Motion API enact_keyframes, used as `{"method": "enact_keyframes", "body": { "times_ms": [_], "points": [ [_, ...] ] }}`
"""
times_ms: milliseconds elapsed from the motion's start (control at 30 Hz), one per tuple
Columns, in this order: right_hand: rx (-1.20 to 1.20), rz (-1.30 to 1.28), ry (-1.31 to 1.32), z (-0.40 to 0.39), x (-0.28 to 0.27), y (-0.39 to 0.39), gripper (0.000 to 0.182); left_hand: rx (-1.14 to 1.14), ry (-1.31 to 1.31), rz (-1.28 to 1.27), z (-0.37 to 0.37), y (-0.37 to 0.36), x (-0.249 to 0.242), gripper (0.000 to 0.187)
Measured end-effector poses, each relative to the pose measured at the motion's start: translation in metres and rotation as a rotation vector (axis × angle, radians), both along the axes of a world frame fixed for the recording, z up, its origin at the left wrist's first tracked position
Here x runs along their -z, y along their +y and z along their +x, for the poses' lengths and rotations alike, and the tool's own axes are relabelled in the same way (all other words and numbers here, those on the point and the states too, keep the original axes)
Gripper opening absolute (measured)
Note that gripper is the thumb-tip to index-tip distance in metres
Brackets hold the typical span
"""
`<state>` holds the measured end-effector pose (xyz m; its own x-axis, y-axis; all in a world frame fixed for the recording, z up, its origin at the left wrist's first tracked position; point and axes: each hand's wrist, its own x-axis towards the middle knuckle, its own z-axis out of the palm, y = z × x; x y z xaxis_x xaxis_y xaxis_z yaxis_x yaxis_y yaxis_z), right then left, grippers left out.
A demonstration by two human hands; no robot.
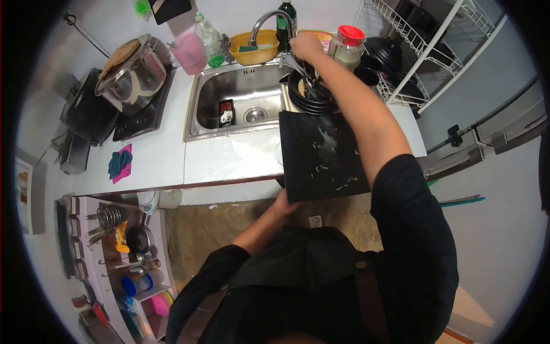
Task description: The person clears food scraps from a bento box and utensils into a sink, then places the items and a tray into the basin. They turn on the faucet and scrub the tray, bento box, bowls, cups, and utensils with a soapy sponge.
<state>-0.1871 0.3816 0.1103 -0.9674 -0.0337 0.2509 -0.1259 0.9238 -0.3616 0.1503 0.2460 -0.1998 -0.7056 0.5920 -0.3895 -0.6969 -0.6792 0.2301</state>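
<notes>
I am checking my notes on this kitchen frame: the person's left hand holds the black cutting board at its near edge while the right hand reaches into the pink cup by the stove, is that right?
Not quite. In the head view the left hand does hold the black cutting board at its near edge, but the right hand reaches over the stack of black bowls beside the sink, not into the pink cup.

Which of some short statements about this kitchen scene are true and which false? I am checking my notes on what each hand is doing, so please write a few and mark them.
1. The left hand grips the near edge of the black cutting board. True.
2. The right hand rests flat on the cutting board. False: it is raised over the stack of dark plates beside the sink, reaching among the utensils there.
3. The cutting board is clean. False: pale bits and a wet smear lie on it.
4. A jar with a red lid stands behind the plates. True.
5. The pot sits in the sink. False: it sits on the stove, left of the sink.
</notes>
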Motion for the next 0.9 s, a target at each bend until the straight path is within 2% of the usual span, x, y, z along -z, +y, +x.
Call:
{"method": "enact_keyframes", "body": {
  "times_ms": [67, 133, 200, 233, 267, 300, 400, 433, 500, 533, 600, 667, 733, 800, 833, 900],
  "points": [
    [-0.019, 0.03, 0.154, 0.029, -0.028, 0.004, 0.035, -0.012, 0.007, -0.019, 0.002, 0.005, -0.007, 0.031],
    [-0.139, -0.043, 0.263, 0.068, -0.054, 0.024, 0.037, -0.026, 0.058, -0.047, 0.007, 0.009, -0.025, 0.039],
    [-0.212, -0.047, 0.389, 0.135, -0.086, 0.055, 0.046, -0.069, -0.045, -0.039, 0.005, 0.018, -0.021, 0.033],
    [-0.028, -0.21, 0.282, 0.168, -0.093, 0.071, 0.021, -0.092, -0.105, -0.037, 0.009, 0.022, -0.016, 0.03],
    [-0.095, -0.304, 0.376, 0.21, -0.1, 0.095, 0.04, -0.096, -0.132, -0.067, 0.012, 0.025, -0.009, 0.028],
    [-0.11, -0.823, 0.275, 0.241, -0.095, 0.116, 0.027, -0.099, -0.158, -0.095, 0.014, 0.029, -0.004, 0.027],
    [-0.117, -1.432, 0.32, 0.33, -0.056, 0.209, 0.024, -0.159, -0.206, -0.111, 0.024, 0.046, -0.009, 0.029],
    [-0.244, -1.547, 0.322, 0.359, -0.026, 0.249, 0.018, -0.19, -0.221, -0.106, 0.029, 0.052, -0.011, 0.029],
    [-0.009, -1.765, 0.304, 0.425, 0.028, 0.293, 0.017, -0.202, -0.216, -0.106, 0.033, 0.06, -0.004, 0.033],
    [-0.047, -1.816, 0.195, 0.458, 0.063, 0.32, 0.018, -0.208, -0.198, -0.11, 0.035, 0.064, 0.0, 0.034],
    [-0.104, -1.834, 0.077, 0.516, 0.138, 0.353, 0.021, -0.227, -0.185, -0.133, 0.043, 0.074, -0.004, 0.04],
    [0.178, -1.881, -0.316, 0.554, 0.171, 0.344, 0.023, -0.23, -0.144, -0.141, 0.051, 0.08, -0.011, 0.043],
    [0.191, -1.773, -0.557, 0.551, 0.223, 0.33, 0.026, -0.209, -0.088, -0.199, 0.055, 0.084, -0.008, 0.048],
    [0.182, -1.645, -0.792, 0.518, 0.239, 0.297, 0.026, -0.207, -0.085, -0.179, 0.058, 0.09, 0.0, 0.047],
    [0.06, -1.36, -0.818, 0.497, 0.263, 0.287, 0.027, -0.208, -0.082, -0.167, 0.059, 0.093, 0.003, 0.046],
    [-0.267, -0.768, -0.49, 0.455, 0.284, 0.258, 0.029, -0.225, -0.1, -0.194, 0.058, 0.099, 0.008, 0.047]
  ]
}}
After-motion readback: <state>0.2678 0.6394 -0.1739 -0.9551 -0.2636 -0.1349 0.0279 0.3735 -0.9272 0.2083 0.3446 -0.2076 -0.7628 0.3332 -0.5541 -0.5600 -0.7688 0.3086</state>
